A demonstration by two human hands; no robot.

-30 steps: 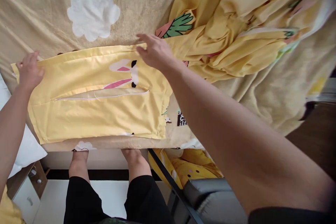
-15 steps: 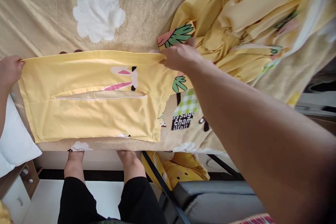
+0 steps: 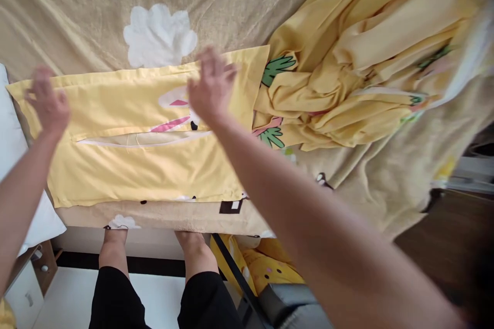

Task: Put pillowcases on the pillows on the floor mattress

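A yellow pillowcase [image 3: 135, 164] with a pink rabbit print and a long slit lies spread flat on the tan bed blanket [image 3: 77, 25]. My left hand [image 3: 48, 103] hovers over its left end, fingers apart and blurred, holding nothing. Over the case's upper right part my right hand [image 3: 210, 85] is raised with fingers spread, palm down, just above the cloth. A bunched yellow sheet [image 3: 358, 67] with carrot prints lies heaped right of the pillowcase, touching its right edge.
A white pillow [image 3: 23, 216] sits at the left edge of the bed. Below the bed edge are my legs [image 3: 154, 277] in black shorts, a white nightstand [image 3: 23, 293], a grey chair seat [image 3: 297, 303] and a yellow cushion [image 3: 266, 272].
Both hands have let go of the pillowcase's top edge and lifted with fingers spread. The case's right corner now lies flat and farther right; the view shifted slightly.
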